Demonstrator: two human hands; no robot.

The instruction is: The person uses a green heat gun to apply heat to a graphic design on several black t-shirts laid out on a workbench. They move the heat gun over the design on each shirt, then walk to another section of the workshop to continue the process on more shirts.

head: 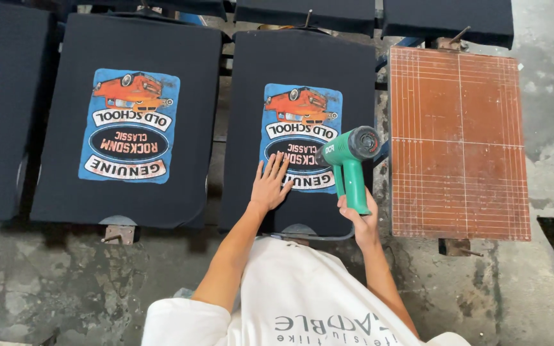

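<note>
A black T-shirt [302, 57] with a blue, orange and white printed picture [301, 125] lies stretched over a pallet in the middle. My left hand [270, 182] rests flat on it, fingers spread, touching the lower left part of the print. My right hand [361, 214] grips the handle of a green heat gun [349, 154], whose nozzle points at the print's lower right part. A dark cord [315, 238] runs from the gun along the pallet's near edge.
A second printed black shirt [133, 45] lies on the pallet to the left, a third [1, 160] at the far left. A bare rust-brown gridded pallet [460, 141] stands on the right. More dark pallets [447, 16] line the back. Stained concrete floor [65, 282] is below.
</note>
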